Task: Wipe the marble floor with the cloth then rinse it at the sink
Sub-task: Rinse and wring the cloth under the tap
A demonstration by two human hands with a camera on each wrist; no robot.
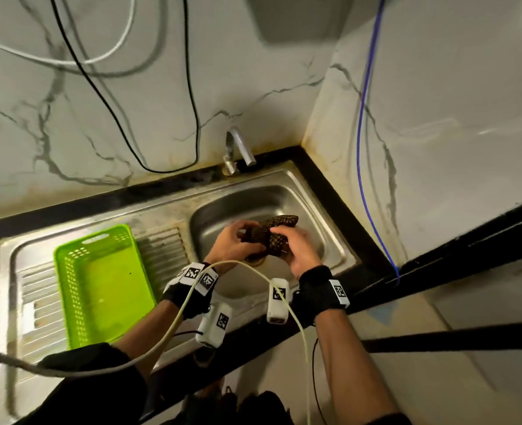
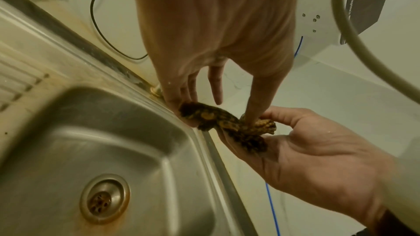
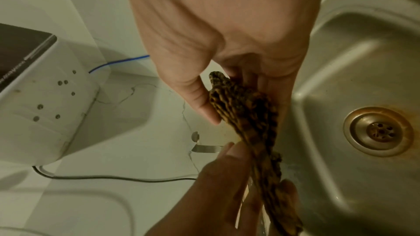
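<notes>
A dark brown and yellow patterned cloth (image 1: 270, 234) is bunched into a roll above the steel sink basin (image 1: 324, 216). My left hand (image 1: 238, 240) grips its left end and my right hand (image 1: 296, 245) grips its right part, fingers curled over it. In the left wrist view the cloth (image 2: 211, 116) runs from my left hand's fingertips (image 2: 181, 103) into my right hand (image 2: 306, 143). The right wrist view shows the cloth (image 3: 250, 112) pinched under my right thumb (image 3: 200, 100), with my left hand (image 3: 227, 177) holding its far end. The drain (image 2: 104, 198) lies below.
A chrome tap (image 1: 238, 148) stands at the basin's back rim; no water stream is visible. A green plastic basket (image 1: 100, 283) sits on the ribbed drainboard to the left. Black, white and blue cables hang on the marble walls. A white appliance (image 3: 45, 100) hangs above.
</notes>
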